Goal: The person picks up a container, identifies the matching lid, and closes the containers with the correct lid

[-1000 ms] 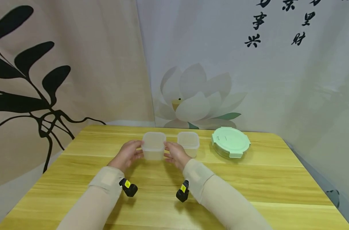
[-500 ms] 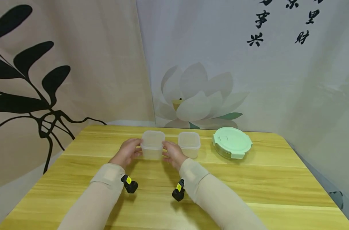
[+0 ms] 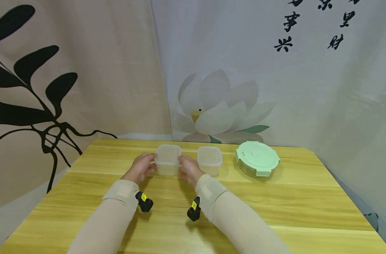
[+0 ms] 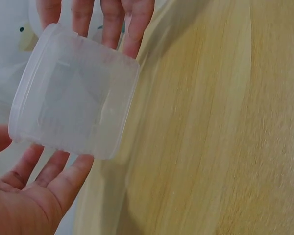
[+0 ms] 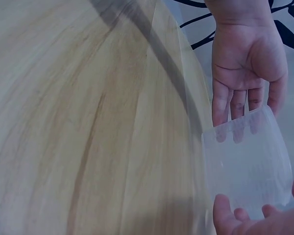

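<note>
A translucent square food container (image 3: pixel 168 159) with a frosted lid is held between both hands near the back of the table. The left hand (image 3: pixel 142 167) holds its left side, thumb by the lid's edge and fingers along the wall. The right hand (image 3: pixel 190 169) holds the opposite side in the same way. In the left wrist view the container (image 4: pixel 78 93) looks tilted, with fingertips on two facing walls. Through the clear wall in the right wrist view, the left hand's fingers (image 5: pixel 237 132) show. Whether its base touches the table cannot be told.
A second similar square container (image 3: pixel 209 160) stands just right of the right hand. Farther right is a round glass container (image 3: pixel 257 158) with a mint-green clip lid. The wooden table (image 3: pixel 291 197) ends at a printed cloth backdrop (image 3: pixel 116 70).
The held container and the right hand have shifted slightly left, widening the gap to the second container. The left hand keeps its hold, and the round container has not moved on the table.
</note>
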### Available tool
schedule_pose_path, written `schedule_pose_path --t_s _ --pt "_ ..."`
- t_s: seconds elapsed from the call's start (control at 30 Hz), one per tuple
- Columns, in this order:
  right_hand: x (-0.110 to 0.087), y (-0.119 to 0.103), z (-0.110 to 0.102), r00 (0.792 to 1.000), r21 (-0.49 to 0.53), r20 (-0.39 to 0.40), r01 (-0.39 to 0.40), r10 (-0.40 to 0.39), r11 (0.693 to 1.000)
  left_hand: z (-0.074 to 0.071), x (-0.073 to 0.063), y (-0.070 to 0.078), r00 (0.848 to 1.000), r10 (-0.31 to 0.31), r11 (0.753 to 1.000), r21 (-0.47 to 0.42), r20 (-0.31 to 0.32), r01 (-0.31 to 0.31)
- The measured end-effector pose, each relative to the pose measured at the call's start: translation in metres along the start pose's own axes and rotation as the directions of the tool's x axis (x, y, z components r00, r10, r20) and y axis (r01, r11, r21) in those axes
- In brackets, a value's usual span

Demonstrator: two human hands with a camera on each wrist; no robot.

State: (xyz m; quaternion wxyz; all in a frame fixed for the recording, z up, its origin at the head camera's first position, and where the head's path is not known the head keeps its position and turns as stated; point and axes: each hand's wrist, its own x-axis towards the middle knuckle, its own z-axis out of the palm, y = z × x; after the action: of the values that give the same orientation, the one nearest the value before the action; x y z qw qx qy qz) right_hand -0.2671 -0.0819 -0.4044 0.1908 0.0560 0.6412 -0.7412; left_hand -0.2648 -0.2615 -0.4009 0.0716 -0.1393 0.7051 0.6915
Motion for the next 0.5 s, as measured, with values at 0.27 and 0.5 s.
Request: schedule_pose_path --t_s 0.27,0.5 --pt "0.0016 0.0017 0.0012 1.0 0.003 -0.002 0.008 -0.008 1.0 -0.0016 0.0051 -0.0027 1.0 -0.001 1.0 0.002 0.022 0.001" --pt "0.0047 0.0038 0.0022 1.0 0.009 -0.024 0.0 0.0 1.0 -0.0014 0.0098 -0.0057 1.0 0.0 1.0 0.019 0.021 0.0"
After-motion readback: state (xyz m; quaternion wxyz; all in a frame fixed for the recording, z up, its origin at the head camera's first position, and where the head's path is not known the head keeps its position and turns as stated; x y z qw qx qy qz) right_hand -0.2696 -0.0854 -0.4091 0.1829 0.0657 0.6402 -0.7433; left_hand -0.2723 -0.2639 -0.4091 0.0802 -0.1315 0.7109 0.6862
